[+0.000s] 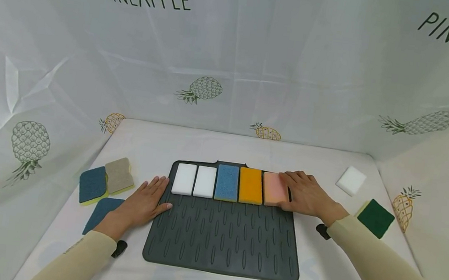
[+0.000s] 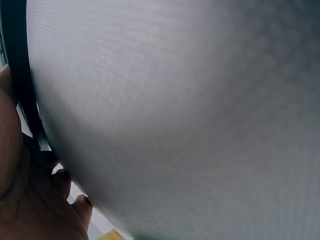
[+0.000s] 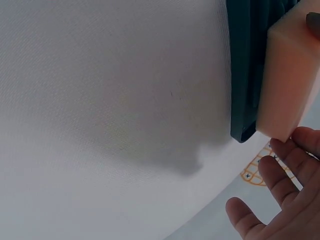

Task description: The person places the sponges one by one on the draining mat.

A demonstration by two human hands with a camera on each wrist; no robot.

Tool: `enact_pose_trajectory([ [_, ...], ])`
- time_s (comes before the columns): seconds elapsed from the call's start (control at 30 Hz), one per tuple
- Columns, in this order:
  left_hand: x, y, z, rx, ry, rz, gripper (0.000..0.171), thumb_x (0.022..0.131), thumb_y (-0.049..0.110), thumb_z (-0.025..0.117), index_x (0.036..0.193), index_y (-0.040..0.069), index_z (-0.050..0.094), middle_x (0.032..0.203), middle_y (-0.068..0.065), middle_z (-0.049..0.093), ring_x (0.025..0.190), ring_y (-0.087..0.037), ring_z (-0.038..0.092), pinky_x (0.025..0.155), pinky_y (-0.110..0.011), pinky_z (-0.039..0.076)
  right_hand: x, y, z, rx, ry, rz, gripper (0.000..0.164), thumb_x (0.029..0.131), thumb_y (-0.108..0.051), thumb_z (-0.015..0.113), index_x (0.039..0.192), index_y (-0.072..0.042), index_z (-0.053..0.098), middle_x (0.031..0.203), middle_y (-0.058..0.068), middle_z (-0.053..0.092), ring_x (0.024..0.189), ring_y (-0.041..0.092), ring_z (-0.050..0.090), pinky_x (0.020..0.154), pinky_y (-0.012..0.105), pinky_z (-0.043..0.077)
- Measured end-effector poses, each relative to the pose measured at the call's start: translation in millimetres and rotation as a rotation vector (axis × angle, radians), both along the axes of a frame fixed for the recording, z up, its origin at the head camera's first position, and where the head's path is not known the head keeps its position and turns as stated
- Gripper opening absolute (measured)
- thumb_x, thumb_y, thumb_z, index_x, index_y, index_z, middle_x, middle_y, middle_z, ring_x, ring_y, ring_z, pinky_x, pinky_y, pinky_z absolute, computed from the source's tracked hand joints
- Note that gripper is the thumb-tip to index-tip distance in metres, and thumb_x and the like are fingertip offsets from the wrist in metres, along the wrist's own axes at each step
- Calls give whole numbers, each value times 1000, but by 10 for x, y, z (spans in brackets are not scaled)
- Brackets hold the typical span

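Observation:
A dark grey ridged mat (image 1: 221, 236) lies in the middle of the table. Along its back edge stands a row: a white sponge (image 1: 184, 179), another white sponge (image 1: 205, 181), a blue sponge (image 1: 227, 183), an orange sponge (image 1: 250, 186) and a pink sponge (image 1: 274, 189) at the right end. My right hand (image 1: 305, 195) holds the pink sponge by its two ends, thumb at the near end and fingertips at the far end, as the right wrist view shows. My left hand (image 1: 140, 204) rests with straight fingers at the mat's left edge, holding nothing.
Left of the mat lie a grey sponge (image 1: 119, 175), a blue-and-yellow sponge (image 1: 92, 185) and another blue one (image 1: 101, 213), partly behind my left hand. On the right are a white sponge (image 1: 351, 181) and a green scouring sponge (image 1: 375, 218). A pineapple-printed cloth (image 1: 298, 74) walls the table.

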State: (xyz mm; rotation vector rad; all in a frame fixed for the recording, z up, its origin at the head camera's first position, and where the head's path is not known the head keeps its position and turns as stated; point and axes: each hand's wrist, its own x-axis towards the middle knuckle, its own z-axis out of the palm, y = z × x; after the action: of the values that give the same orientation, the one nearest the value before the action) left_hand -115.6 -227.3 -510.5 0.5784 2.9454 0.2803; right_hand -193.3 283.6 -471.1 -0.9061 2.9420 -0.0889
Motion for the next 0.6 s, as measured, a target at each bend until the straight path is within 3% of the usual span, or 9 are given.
enact_pose_trajectory([
  [0.6,9,8,46,0,-11,-1,83,108,46,58,164,-6,26,170,-26,29,159,-46,26,127,-64,25,14,6,-13,-7,-29,-35,93,93,-61,71,159,-2,43,157,22,50,139,45,48,107,69,43],
])
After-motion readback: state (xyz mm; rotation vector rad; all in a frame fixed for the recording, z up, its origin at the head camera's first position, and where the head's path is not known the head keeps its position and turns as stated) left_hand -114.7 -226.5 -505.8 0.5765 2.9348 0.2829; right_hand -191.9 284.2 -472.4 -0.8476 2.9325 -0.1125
